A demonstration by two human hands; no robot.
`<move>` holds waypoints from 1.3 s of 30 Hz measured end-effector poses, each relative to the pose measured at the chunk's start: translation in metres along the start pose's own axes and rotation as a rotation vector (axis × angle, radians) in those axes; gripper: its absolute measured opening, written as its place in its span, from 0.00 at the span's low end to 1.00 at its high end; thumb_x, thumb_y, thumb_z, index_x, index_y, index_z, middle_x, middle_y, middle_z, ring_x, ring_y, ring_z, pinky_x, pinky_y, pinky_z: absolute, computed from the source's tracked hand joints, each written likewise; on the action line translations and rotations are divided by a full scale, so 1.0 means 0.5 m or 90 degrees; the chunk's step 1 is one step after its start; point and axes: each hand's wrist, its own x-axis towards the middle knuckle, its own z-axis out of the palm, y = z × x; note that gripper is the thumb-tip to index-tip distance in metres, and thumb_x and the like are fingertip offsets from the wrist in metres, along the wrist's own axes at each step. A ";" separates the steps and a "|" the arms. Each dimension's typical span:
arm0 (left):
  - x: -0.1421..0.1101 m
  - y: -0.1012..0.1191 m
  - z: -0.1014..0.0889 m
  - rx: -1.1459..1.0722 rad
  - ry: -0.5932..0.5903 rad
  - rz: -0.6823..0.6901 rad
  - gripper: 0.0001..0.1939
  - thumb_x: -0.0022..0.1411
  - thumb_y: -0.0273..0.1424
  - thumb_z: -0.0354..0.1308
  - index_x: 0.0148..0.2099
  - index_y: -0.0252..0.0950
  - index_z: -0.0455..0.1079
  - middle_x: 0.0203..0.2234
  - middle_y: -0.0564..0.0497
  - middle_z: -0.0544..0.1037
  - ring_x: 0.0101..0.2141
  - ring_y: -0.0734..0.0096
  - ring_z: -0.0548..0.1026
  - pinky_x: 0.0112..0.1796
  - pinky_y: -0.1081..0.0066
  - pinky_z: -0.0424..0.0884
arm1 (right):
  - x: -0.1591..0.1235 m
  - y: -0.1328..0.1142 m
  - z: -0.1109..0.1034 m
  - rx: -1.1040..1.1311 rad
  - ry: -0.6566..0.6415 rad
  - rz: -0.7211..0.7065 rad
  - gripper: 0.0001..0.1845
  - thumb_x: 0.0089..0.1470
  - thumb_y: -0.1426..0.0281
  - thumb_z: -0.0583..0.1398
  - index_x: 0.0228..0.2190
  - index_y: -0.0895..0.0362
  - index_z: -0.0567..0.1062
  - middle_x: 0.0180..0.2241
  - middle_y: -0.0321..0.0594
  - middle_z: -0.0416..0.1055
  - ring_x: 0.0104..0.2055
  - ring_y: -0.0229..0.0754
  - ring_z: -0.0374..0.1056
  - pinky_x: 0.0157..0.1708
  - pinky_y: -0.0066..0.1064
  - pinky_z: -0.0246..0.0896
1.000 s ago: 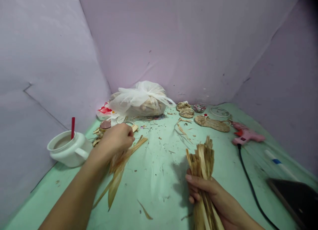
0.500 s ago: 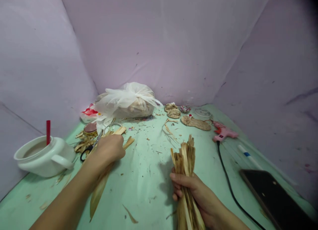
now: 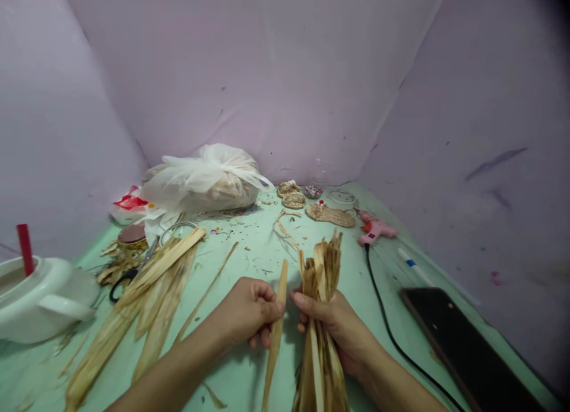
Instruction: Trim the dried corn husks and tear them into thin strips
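Between thumb and fingers, my left hand (image 3: 256,314) pinches a single dried leaf strip (image 3: 276,335), held upright just left of the bundle. My right hand (image 3: 332,323) is wrapped round a thick bundle of dried leaf strips (image 3: 318,355), whose uneven tips point up and away from me. The bundle's lower end runs out of view at the bottom. Left of my forearm lies a loose pile of dried leaf strips (image 3: 155,305) on the green tabletop. Black-handled scissors (image 3: 127,279) rest against that pile, partly covered by it.
A white pot (image 3: 57,299) with a red stick stands at far left. Behind sits a tied plastic bag (image 3: 205,183). Woven round pieces (image 3: 293,199), a woven sole shape (image 3: 330,215), a pink glue gun (image 3: 376,229) with black cord, a marker (image 3: 414,266) and a phone (image 3: 463,346) lie rightward.
My left hand has come back from the leaf pile toward the bundle, bringing one strip. My right hand keeps its grip on the bundle. The view has turned to the right.
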 end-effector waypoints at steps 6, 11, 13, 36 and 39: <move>0.000 -0.008 0.007 -0.027 -0.013 -0.019 0.13 0.38 0.36 0.60 0.22 0.35 0.59 0.08 0.57 0.66 0.11 0.78 0.65 0.09 0.82 0.57 | 0.003 0.003 -0.002 -0.052 -0.010 -0.003 0.17 0.28 0.66 0.69 0.19 0.60 0.67 0.11 0.29 0.62 0.13 0.30 0.57 0.14 0.22 0.52; 0.003 -0.012 0.007 -0.039 -0.034 -0.016 0.13 0.38 0.35 0.60 0.22 0.35 0.59 0.08 0.56 0.68 0.09 0.80 0.64 0.09 0.82 0.58 | 0.005 0.003 -0.005 -0.085 -0.051 -0.038 0.16 0.30 0.65 0.68 0.20 0.62 0.70 0.14 0.32 0.65 0.15 0.30 0.57 0.15 0.23 0.51; 0.005 -0.017 0.010 -0.042 -0.041 -0.018 0.14 0.38 0.35 0.61 0.22 0.35 0.58 0.07 0.56 0.67 0.09 0.80 0.63 0.09 0.82 0.58 | 0.004 0.002 -0.005 -0.086 -0.071 -0.037 0.16 0.30 0.66 0.67 0.22 0.62 0.71 0.16 0.34 0.66 0.16 0.30 0.58 0.16 0.23 0.52; 0.009 -0.022 0.004 -0.145 0.022 -0.001 0.10 0.41 0.33 0.60 0.24 0.34 0.63 0.10 0.60 0.62 0.11 0.85 0.55 0.12 0.81 0.46 | -0.002 -0.002 0.005 -0.096 -0.042 0.007 0.09 0.31 0.70 0.65 0.18 0.61 0.70 0.14 0.32 0.64 0.16 0.31 0.57 0.17 0.25 0.52; 0.010 -0.023 0.004 -0.134 0.053 0.000 0.10 0.42 0.33 0.59 0.25 0.34 0.62 0.09 0.61 0.60 0.11 0.85 0.55 0.12 0.81 0.46 | -0.003 0.001 0.004 -0.081 -0.039 -0.001 0.09 0.32 0.71 0.65 0.19 0.61 0.70 0.14 0.33 0.65 0.16 0.32 0.58 0.18 0.25 0.53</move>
